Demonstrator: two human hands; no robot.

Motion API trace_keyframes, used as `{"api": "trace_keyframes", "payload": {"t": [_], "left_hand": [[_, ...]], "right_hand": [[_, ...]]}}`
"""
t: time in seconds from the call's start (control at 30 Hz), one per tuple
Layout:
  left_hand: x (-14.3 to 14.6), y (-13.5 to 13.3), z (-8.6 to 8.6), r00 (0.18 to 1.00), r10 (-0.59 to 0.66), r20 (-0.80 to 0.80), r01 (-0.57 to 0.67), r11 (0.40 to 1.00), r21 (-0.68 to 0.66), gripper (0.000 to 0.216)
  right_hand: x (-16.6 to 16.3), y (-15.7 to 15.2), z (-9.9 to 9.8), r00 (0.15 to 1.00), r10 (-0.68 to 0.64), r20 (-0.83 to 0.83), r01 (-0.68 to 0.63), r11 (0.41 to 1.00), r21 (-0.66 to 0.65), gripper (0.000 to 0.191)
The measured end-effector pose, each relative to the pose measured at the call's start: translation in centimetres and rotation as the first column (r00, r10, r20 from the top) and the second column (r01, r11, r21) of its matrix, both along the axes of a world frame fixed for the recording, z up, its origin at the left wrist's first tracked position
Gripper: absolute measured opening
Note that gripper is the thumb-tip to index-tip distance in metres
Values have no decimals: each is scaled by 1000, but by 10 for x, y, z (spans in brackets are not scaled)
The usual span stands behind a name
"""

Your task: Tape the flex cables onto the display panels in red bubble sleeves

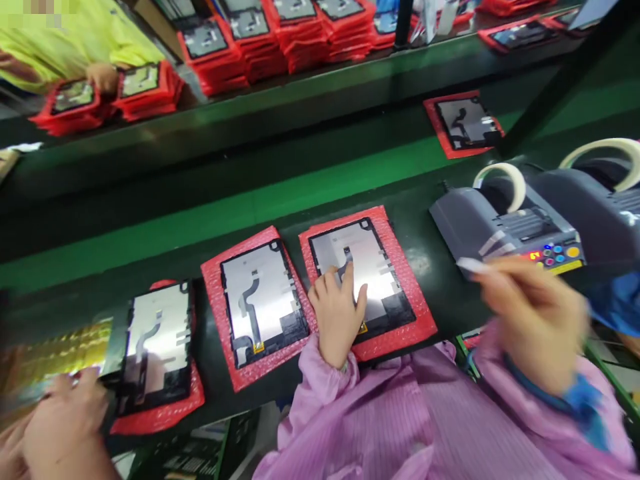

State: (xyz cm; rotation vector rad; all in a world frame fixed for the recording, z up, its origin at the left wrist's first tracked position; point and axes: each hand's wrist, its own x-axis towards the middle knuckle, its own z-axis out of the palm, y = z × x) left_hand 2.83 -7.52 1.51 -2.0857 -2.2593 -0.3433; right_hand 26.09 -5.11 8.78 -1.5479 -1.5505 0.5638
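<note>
A tablet back panel lies on a red bubble-wrap sheet in front of me. My left hand rests on the panel, with the index finger stretched onto the dark flex cable, the thumb apart and nothing held. My right hand is blurred by motion just in front of a grey tape dispenser. Its fingers pinch a thin whitish strip that points left; I cannot tell if it is tape or a tool.
Two more panels on red sheets lie to the left, and another person's hand is at the leftmost one. A second dispenser stands at the right. Stacks of red trays and a person in yellow are across the green belt.
</note>
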Motion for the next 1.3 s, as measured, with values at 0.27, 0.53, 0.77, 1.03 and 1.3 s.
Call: {"api": "trace_keyframes", "payload": {"t": [0.27,0.53,0.77,1.03,1.3], "left_hand": [[-2,2,0,998,11,68,-8,999,-43,51],[-2,4,3,995,22,101,-14,997,-77,51],[-1,5,4,995,25,99,-17,996,-87,51],[-1,5,6,995,30,94,-21,995,-99,51],[-1,4,5,994,31,102,-21,995,-97,51]], "right_hand": [[-132,100,-67,889,448,-93,-450,818,-358,17],[-135,93,-66,890,439,120,-356,835,-419,16],[-135,97,-66,882,455,123,-370,830,-417,15],[-135,97,-61,872,474,124,-381,815,-437,14],[-136,94,-60,844,484,230,-364,832,-418,14]]}}
